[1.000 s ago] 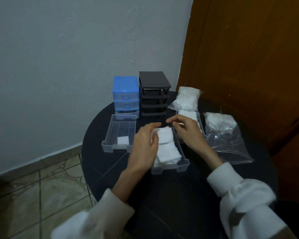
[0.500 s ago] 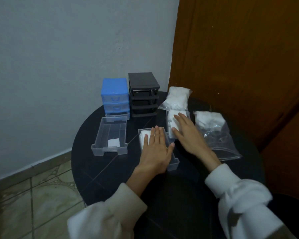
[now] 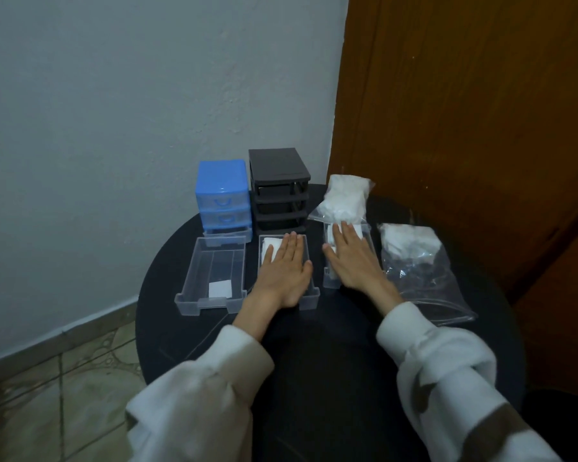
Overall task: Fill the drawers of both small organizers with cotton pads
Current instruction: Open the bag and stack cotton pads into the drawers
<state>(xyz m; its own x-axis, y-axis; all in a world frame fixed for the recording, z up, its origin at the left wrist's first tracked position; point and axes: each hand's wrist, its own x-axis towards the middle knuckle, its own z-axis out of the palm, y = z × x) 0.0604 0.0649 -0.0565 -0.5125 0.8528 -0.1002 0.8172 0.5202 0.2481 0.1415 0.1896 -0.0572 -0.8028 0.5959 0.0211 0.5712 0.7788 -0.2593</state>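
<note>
- From my head camera I look down on a round, dark, matte worktop [image 3: 331,345] set against a rough pale wall [image 3: 131,95] and a brown wooden door [image 3: 464,111].
- At the back stand two small boxy plastic organizers, touching side by side: the blue organizer [image 3: 222,195] with translucent drawers and curved handles, and the dark grey organizer [image 3: 278,188], whose slots show as open frames.
- Three clear, hard plastic drawers lie out on the worktop in a row in front of them.
- The left drawer [image 3: 214,276] has ribbed dividers moulded into its floor and holds one flat white square [image 3: 220,289] near its front wall.
- The middle drawer [image 3: 309,295] holds soft white cotton pads [image 3: 268,251]; only their far left corner shows past my hand.
- The right drawer [image 3: 331,281] also holds white cotton pads [image 3: 330,233], seen at its far end.
- Behind the right drawer a crinkly clear bag [image 3: 344,198] bulges with white cotton, its near edge touching the drawer.
- A second clear bag [image 3: 417,265] lies flat to the right, with white cotton bunched at its far end and its near part looking slack.
- My left hand [image 3: 286,271] lies palm down on the middle drawer, fingers straight and close together, pressing on the pads and gripping nothing.
- My right hand [image 3: 352,258] lies flat on the right drawer the same way, fingers straight and slightly spread over the pads.
- Loose white sleeves [image 3: 447,378] cover both my forearms up to the wrists.
</note>
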